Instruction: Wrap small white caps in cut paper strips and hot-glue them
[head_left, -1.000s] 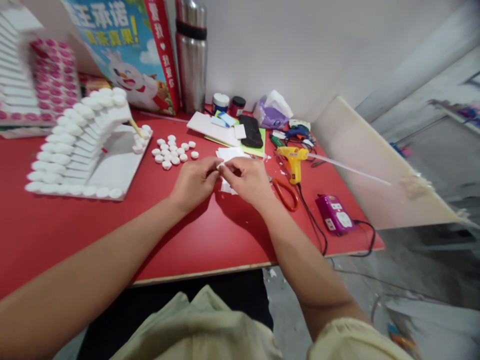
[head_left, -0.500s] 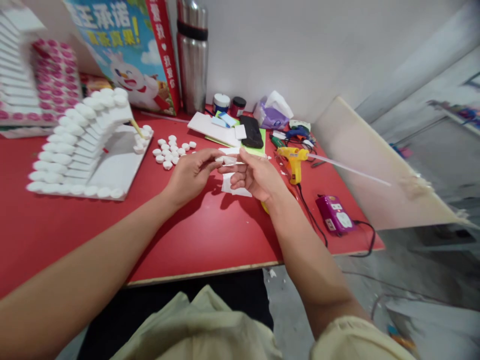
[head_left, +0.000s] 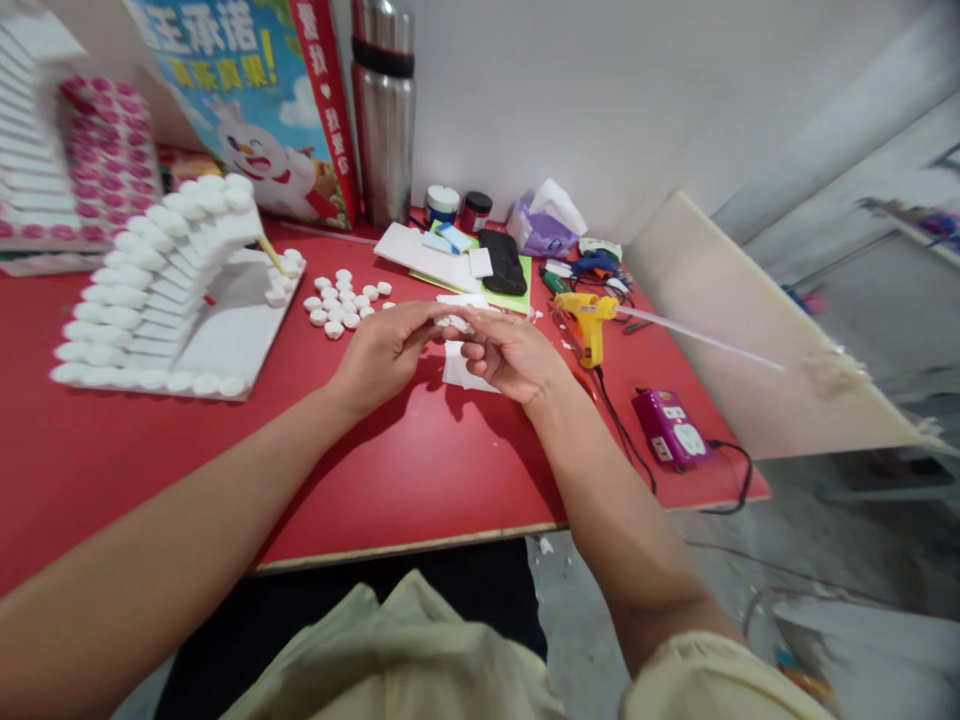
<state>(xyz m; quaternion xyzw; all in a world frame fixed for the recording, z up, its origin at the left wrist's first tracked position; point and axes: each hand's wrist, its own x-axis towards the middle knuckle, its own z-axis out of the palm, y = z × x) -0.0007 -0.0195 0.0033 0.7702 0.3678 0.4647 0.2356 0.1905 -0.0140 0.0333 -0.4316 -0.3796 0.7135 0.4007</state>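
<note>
Above the red table, my left hand [head_left: 384, 352] and my right hand [head_left: 514, 352] meet at the fingertips. Both are closed on a small white piece [head_left: 453, 323], mostly covered by the fingers, so its exact kind is hard to make out. Under the hands lies a sheet of white paper [head_left: 459, 372]. Left of my left hand is a loose cluster of white, rounded foam-like pieces [head_left: 346, 302]. Farther left stands a white staircase model [head_left: 161, 300], its curved edge lined with similar rounded pieces.
A yellow glue gun [head_left: 589, 322] with a long clear stick lies to the right, near a purple power adapter [head_left: 670, 430]. Behind are a steel flask [head_left: 383, 120], a black pouch [head_left: 502, 262], paint jars [head_left: 442, 205] and a tissue pack [head_left: 546, 225]. A pale board [head_left: 750, 350] leans at the right edge.
My right hand's fingers have curled in and its fingertips have come against those of my left hand around the small white piece. The things on the table have stayed put.
</note>
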